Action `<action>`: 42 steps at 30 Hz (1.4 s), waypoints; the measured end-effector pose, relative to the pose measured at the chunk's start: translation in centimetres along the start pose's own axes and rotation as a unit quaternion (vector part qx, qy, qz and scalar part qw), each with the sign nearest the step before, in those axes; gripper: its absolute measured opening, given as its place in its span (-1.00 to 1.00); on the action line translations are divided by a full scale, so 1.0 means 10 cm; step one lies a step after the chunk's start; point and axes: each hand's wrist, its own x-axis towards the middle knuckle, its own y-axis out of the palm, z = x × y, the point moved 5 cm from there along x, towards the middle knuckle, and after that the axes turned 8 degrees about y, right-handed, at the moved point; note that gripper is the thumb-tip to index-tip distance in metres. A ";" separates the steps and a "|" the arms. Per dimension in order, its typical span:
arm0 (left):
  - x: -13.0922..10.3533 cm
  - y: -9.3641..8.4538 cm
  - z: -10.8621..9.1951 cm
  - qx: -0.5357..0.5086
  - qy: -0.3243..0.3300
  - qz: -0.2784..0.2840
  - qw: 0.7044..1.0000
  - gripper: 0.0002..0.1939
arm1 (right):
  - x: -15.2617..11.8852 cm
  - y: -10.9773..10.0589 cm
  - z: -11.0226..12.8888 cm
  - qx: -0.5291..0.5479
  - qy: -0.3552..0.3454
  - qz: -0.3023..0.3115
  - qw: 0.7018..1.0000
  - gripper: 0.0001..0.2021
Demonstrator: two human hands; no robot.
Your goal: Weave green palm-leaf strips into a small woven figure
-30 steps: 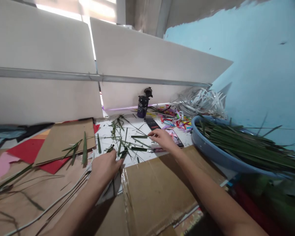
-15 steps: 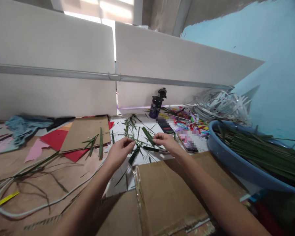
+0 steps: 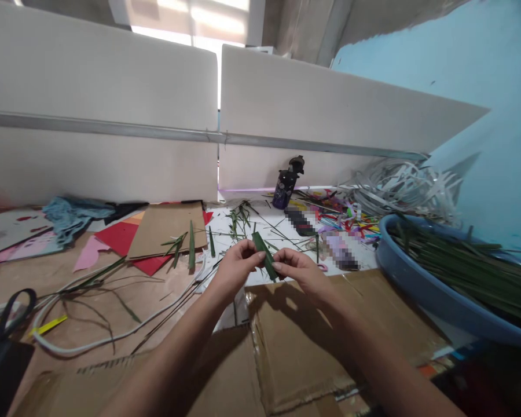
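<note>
A short green leaf strip (image 3: pixel 264 253) is held between my two hands above the table. My left hand (image 3: pixel 242 262) pinches its left edge with thumb and fingertips. From the other side, my right hand (image 3: pixel 296 266) pinches the strip near its lower right edge. Behind the hands, a small heap of cut leaf pieces (image 3: pixel 239 219) lies on white paper (image 3: pixel 267 215). More leaf pieces (image 3: pixel 191 246) rest to the left, some of them on a brown board (image 3: pixel 167 229). Under my forearms lies flat cardboard (image 3: pixel 299 341).
At right stands a blue basin (image 3: pixel 410 286) full of long green leaves (image 3: pixel 469 278). A dark bottle (image 3: pixel 284 188) with its lid up, two blurred phone-like objects, colourful scraps and white strips (image 3: pixel 412 188) are at the back. A white cable (image 3: pixel 91 349) curves across the left.
My hands have come closer together. The leaf strip, earlier only in my right hand, is now pinched by both. The view has shifted left, bringing a black object into the lower left.
</note>
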 end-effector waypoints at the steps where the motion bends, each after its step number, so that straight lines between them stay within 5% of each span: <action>1: 0.00 0.00 0.00 0.001 0.000 0.001 1.000 -0.79 | -0.01 0.01 -0.01 0.002 0.006 -0.003 1.000 -0.73; 12: 0.02 -0.07 -0.08 0.021 -0.030 0.014 0.999 -0.85 | -0.05 -0.11 0.18 -0.098 -0.011 -0.033 0.995 -0.83; 15: 0.02 -0.11 -0.06 0.040 -0.049 -0.001 0.998 -0.86 | -0.01 -0.18 0.15 -0.067 -0.027 -0.066 0.995 -0.81; 20: 0.03 -0.20 -0.05 0.122 -0.074 0.062 0.988 -0.89 | 0.13 -0.26 0.07 -0.010 -0.024 -0.120 0.992 -0.73; 25: 0.07 -0.38 -0.08 0.092 -0.048 -0.079 0.991 -0.88 | 0.27 -0.19 0.01 -0.012 -0.004 -0.091 0.996 -0.72; 29: 0.05 -0.36 -0.06 0.093 -0.061 -0.110 0.988 -0.88 | 0.36 -0.12 -0.11 -0.013 -0.007 -0.067 0.998 -0.81; 31: 0.04 -0.36 -0.05 0.131 -0.072 -0.082 0.985 -0.90 | 0.43 -0.11 -0.16 -0.008 -0.016 -0.073 0.997 -0.81; 36: 0.04 -0.42 -0.02 0.318 -0.097 0.095 0.938 -0.93 | 0.64 -0.04 -0.20 -0.037 -0.036 -0.072 0.996 -0.83; 42: 0.00 -0.49 0.06 0.404 -0.131 0.143 0.894 -0.85 | 0.80 0.07 -0.31 -0.101 -0.050 -0.069 0.991 -0.91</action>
